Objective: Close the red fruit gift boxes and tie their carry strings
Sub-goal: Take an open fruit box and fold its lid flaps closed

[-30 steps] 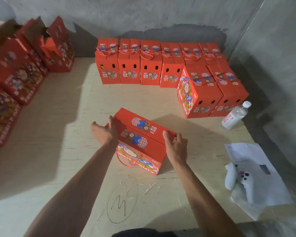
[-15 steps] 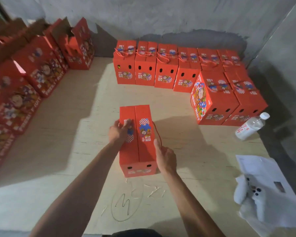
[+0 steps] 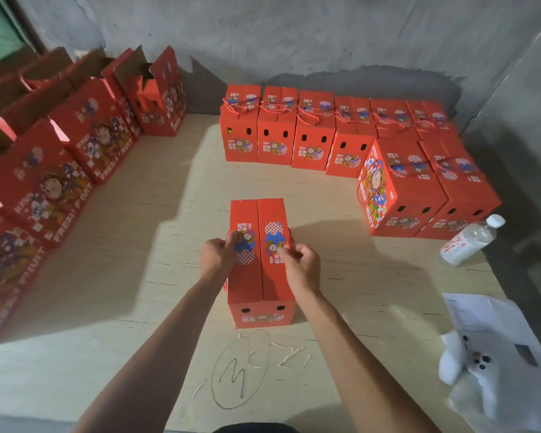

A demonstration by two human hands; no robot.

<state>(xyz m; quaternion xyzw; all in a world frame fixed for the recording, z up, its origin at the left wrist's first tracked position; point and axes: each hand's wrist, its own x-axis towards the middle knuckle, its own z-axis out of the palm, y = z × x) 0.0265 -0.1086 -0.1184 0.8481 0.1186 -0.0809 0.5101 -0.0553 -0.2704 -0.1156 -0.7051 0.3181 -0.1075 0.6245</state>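
**Both hands at the strings of a closed red box**

The pale wooden desk (image 3: pixel 138 245) carries everything, with a grey wall behind it. Along its left edge stands a line of open gift boxes (image 3: pixel 44 182), their top flaps up. Against the far wall runs a row of closed boxes (image 3: pixel 294 142) with red strings lying over their tops, and two more closed boxes (image 3: pixel 425 195) stand at the right end of that row, nearer the camera.

In the middle of the desk stands the red gift box (image 3: pixel 261 276) being worked on, upright, its two top flaps folded shut and meeting along a centre seam. The left hand (image 3: pixel 217 256) rests at the box's left top edge, fingers curled and pinching the left carry string (image 3: pixel 231 234). The right hand (image 3: pixel 300 260) sits at the right top edge, fingers curled round the right carry string (image 3: pixel 289 237).

On the right, sheets of white paper (image 3: pixel 487 326) lie at the desk's edge with a white game controller (image 3: pixel 469 357) on them. A clear water bottle (image 3: pixel 469 242) lies on its side just beside the nearest closed boxes. A circled pen scribble (image 3: pixel 241 370) marks the desk just in front of the box.
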